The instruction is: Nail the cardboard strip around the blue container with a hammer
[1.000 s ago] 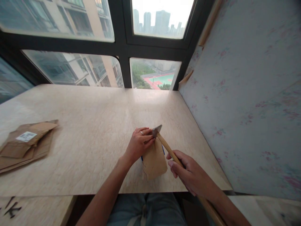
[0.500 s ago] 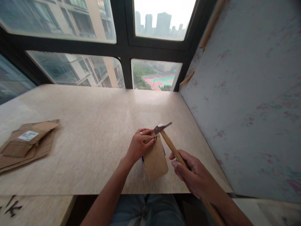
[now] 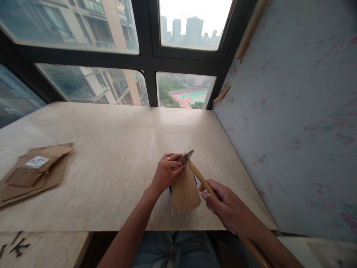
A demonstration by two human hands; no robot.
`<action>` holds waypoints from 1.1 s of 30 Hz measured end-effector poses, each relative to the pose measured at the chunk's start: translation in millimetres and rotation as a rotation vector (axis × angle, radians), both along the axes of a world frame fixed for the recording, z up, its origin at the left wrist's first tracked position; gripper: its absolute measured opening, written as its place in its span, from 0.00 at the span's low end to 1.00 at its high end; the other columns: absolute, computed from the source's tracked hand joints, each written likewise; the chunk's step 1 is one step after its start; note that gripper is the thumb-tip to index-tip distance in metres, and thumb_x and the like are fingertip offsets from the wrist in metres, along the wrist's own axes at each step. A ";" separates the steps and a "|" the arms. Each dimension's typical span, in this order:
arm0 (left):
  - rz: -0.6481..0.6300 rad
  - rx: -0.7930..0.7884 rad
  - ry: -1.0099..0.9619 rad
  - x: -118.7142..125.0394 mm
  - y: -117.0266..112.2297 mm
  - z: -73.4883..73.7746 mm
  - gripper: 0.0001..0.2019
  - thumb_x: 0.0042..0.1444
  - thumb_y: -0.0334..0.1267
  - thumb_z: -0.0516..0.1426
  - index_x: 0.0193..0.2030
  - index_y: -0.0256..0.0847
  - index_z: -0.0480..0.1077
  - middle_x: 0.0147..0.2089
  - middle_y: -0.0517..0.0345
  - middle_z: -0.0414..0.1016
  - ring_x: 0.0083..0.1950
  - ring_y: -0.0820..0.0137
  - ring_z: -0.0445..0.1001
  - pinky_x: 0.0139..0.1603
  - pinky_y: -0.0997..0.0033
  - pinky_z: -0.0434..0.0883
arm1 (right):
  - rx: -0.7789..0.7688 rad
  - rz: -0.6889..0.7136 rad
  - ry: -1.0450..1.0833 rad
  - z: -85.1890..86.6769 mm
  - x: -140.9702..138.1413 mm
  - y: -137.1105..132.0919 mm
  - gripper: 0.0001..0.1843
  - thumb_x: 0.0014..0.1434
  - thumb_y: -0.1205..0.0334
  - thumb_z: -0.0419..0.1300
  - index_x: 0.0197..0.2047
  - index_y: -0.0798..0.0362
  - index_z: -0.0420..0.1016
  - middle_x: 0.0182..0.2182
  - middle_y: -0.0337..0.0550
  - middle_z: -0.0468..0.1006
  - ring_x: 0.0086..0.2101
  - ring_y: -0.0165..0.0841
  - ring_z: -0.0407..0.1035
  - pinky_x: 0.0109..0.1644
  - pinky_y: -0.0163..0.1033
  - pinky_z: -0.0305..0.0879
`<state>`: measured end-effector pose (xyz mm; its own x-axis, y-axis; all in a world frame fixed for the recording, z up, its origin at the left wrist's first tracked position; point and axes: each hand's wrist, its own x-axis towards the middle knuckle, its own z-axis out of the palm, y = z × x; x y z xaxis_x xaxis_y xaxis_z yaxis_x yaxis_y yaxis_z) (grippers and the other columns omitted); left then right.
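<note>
A pale, faintly veined bench (image 3: pixel 111 149) runs to a dark-framed window (image 3: pixel 150 61) at twelve o'clock; a floral-papered wall (image 3: pixel 301 111) stands at three. Flattened cardboard (image 3: pixel 36 175) lies between eight and nine. At six, the left hand (image 3: pixel 169 171) rests on a brown block (image 3: pixel 186 193), its pinch unclear; the right hand (image 3: pixel 221 201) grips a hammer (image 3: pixel 200 176), head by those fingertips.

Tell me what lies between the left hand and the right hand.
In the head view, part of the tan piece and some of the wooden hammer handle lie between the left hand and the right hand.
</note>
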<state>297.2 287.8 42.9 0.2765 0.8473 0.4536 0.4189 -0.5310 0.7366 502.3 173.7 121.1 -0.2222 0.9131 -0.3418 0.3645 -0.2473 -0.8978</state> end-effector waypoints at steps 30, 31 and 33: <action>0.021 -0.054 0.009 -2.0 2.3 -2.1 0.05 0.53 0.31 0.65 0.33 0.45 0.82 0.49 0.51 0.82 0.54 0.58 0.73 0.56 0.49 0.74 | -0.047 -0.074 0.153 16.1 1.8 -5.9 0.19 0.65 0.45 0.55 0.48 0.52 0.64 0.16 0.24 0.59 0.09 0.20 0.47 0.10 0.26 0.41; 0.019 -0.057 0.010 -2.3 2.5 -2.6 0.05 0.53 0.31 0.65 0.33 0.45 0.82 0.49 0.50 0.82 0.55 0.58 0.73 0.56 0.49 0.74 | -0.037 -0.058 0.150 14.7 1.3 -5.3 0.19 0.65 0.45 0.55 0.49 0.52 0.64 0.16 0.24 0.59 0.09 0.19 0.48 0.09 0.26 0.41; 0.013 -0.057 0.003 -2.5 2.6 -3.9 0.05 0.53 0.31 0.65 0.33 0.44 0.82 0.50 0.50 0.82 0.55 0.58 0.72 0.55 0.50 0.74 | -0.026 -0.043 0.138 10.6 -0.4 -2.6 0.18 0.65 0.46 0.55 0.49 0.52 0.64 0.17 0.24 0.60 0.09 0.19 0.47 0.09 0.26 0.41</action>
<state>294.7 290.4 39.0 0.2665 0.8752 0.4037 0.4278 -0.4828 0.7641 501.9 171.0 131.7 -0.2299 0.9140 -0.3342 0.2271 -0.2835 -0.9317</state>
